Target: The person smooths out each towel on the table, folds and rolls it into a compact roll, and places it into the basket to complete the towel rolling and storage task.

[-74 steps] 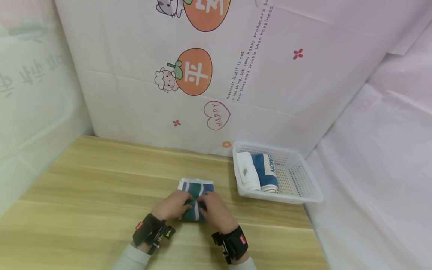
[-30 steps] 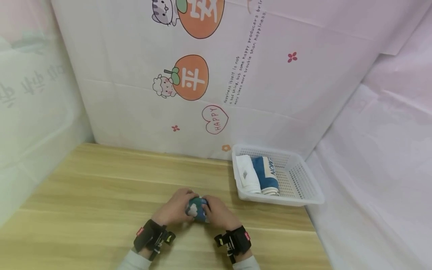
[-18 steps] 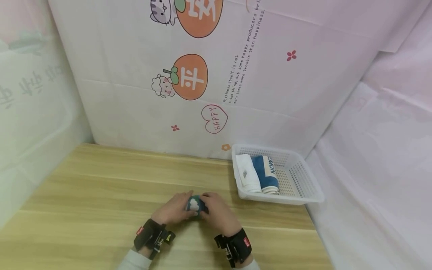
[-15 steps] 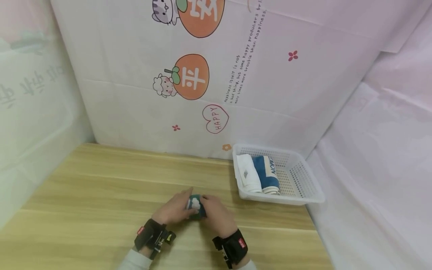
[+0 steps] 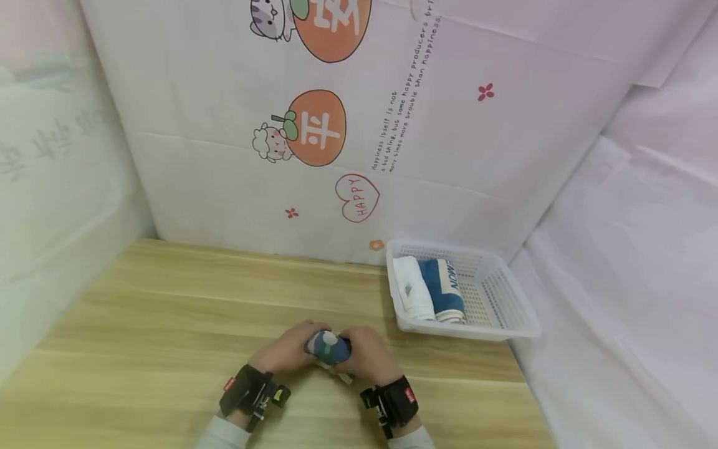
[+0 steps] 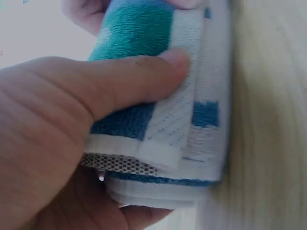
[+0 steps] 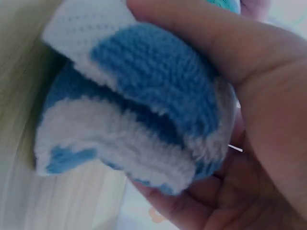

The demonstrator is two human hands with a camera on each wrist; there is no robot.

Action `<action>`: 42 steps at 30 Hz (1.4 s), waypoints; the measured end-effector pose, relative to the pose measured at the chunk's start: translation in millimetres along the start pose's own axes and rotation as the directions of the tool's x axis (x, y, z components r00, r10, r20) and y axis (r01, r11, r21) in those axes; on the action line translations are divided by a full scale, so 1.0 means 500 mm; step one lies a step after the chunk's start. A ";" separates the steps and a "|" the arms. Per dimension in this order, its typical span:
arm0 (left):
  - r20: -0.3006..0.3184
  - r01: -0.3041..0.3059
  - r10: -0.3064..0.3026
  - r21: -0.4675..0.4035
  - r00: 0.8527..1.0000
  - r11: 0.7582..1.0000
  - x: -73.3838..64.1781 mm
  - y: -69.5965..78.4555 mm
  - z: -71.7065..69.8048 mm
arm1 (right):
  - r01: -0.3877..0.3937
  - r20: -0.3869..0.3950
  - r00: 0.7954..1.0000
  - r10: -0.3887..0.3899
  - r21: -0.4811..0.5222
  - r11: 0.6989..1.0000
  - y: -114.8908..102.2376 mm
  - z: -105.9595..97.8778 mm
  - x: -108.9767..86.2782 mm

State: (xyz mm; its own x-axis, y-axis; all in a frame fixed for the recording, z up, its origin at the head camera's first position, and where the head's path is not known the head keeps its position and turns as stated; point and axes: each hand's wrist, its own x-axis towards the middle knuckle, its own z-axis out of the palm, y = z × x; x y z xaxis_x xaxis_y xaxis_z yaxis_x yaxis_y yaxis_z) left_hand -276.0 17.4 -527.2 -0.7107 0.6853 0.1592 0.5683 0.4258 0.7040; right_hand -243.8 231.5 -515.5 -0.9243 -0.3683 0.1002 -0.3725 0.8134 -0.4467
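Observation:
A blue, green and white terry towel [image 5: 330, 348], folded and rolled into a thick bundle, is held between both hands just over the wooden table. My left hand [image 5: 288, 349] grips its left end; in the left wrist view the thumb lies across the white hem of the towel [image 6: 134, 28], with fingers curled beneath. My right hand [image 5: 370, 355] grips the other end. In the right wrist view the thumb presses on top of the towel [image 7: 158, 72] and the fingers wrap below, with the rolled layers facing the camera.
A white perforated basket [image 5: 496, 333] stands at the back right. In its left part lie a rolled white towel [image 5: 412, 290] and a rolled blue and cream towel [image 5: 443, 293]. Printed white sheets [image 5: 224, 187] wall off the back and sides of the wooden table [image 5: 168, 324].
The towel, a flat folded strip 2.5 seconds ago, is now a compact roll. In the last half second it has turned between the hands, and a white edge shows below it.

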 end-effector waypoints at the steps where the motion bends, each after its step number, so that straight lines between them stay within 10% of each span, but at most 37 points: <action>1: 0.005 -0.017 0.017 -0.002 1.000 1.000 0.001 0.001 -0.001 | -0.006 0.000 1.000 0.006 -0.023 1.000 -0.003 -0.002 -0.001; 8: -0.003 -0.050 0.050 -0.046 0.999 0.998 0.012 0.008 -0.003 | -0.020 -0.027 0.999 0.016 -0.144 0.989 -0.001 -0.003 -0.004; 23: 0.025 -0.105 0.108 -0.102 0.994 0.989 0.048 0.048 0.005 | -0.074 0.055 0.996 0.076 -0.022 0.997 0.035 -0.046 -0.040; 42: -0.036 -0.173 0.170 -0.102 0.985 0.980 0.239 0.180 -0.008 | -0.185 0.026 0.982 0.187 -0.079 0.980 0.086 -0.320 -0.061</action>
State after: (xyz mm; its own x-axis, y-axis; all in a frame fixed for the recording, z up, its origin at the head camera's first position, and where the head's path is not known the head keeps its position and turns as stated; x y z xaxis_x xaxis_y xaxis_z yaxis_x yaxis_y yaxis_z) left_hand -311.7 135.3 -441.9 -0.6182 0.7259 0.3015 0.6371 0.2382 0.7330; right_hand -245.1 349.5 -395.6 -0.9753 -0.2209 -0.0085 -0.2006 0.9006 -0.3857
